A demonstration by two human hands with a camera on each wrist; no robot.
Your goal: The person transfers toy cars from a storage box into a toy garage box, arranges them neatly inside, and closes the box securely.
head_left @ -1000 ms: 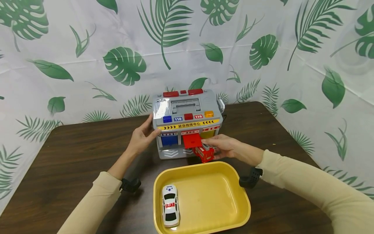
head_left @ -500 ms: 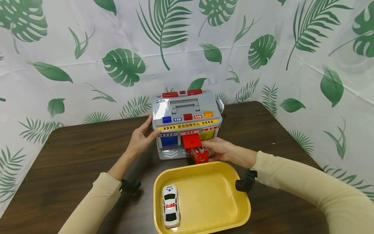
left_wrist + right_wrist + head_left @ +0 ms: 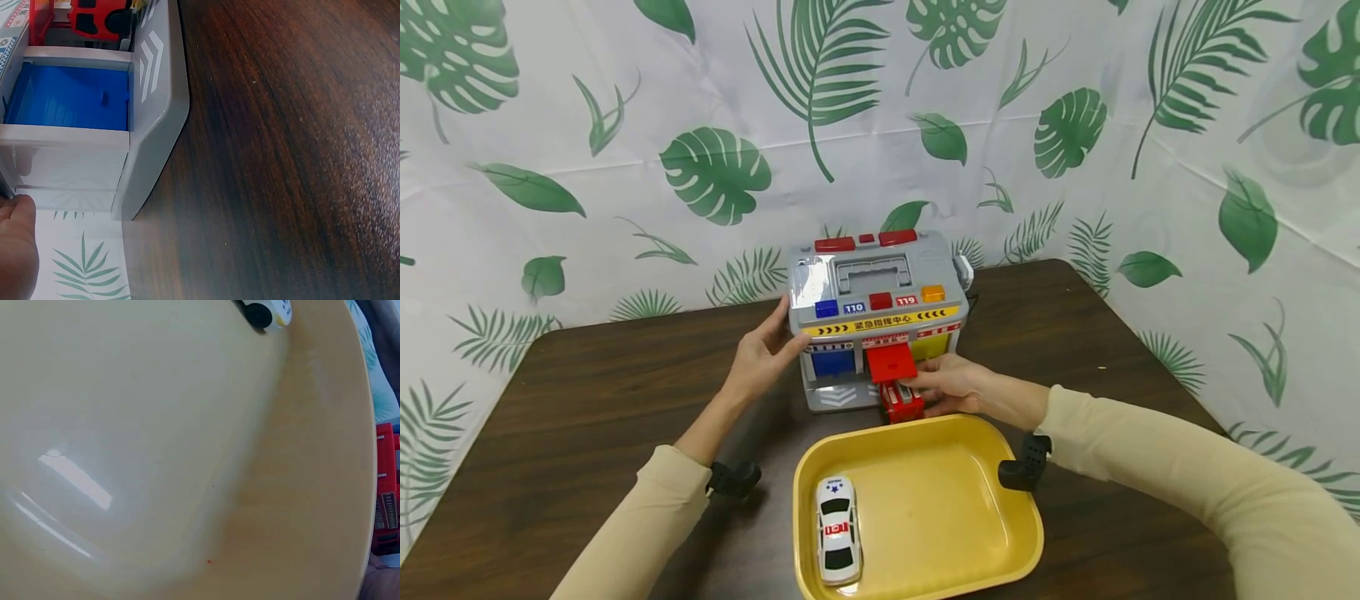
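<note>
A grey toy rescue station [image 3: 928, 275] stands on the table, its middle red door [image 3: 891, 364] swung up. My left hand [image 3: 760, 358] grips the station's left side, thumb on the front edge. A red toy fire truck [image 3: 902, 408] is partly under the raised door, its rear sticking out toward me. On its right side, my right hand [image 3: 953, 383] holds the truck, and some fingers are hidden. In the left wrist view, the fire truck [image 3: 103, 15] lies in the doorway beside a lowered blue door [image 3: 72, 97]. Only the truck's edge [image 3: 387, 512] shows in the right wrist view.
A yellow tray [image 3: 1033, 533] sits in front of the station, close to the truck's rear. Inside it, at the left, lies a white toy police car [image 3: 837, 533]. A leaf-printed cloth [image 3: 715, 175] hangs behind the dark wooden table [image 3: 602, 400].
The fire truck has moved left and turned straighter toward the red doorway, with my right hand following. My left hand keeps its grip on the station.
</note>
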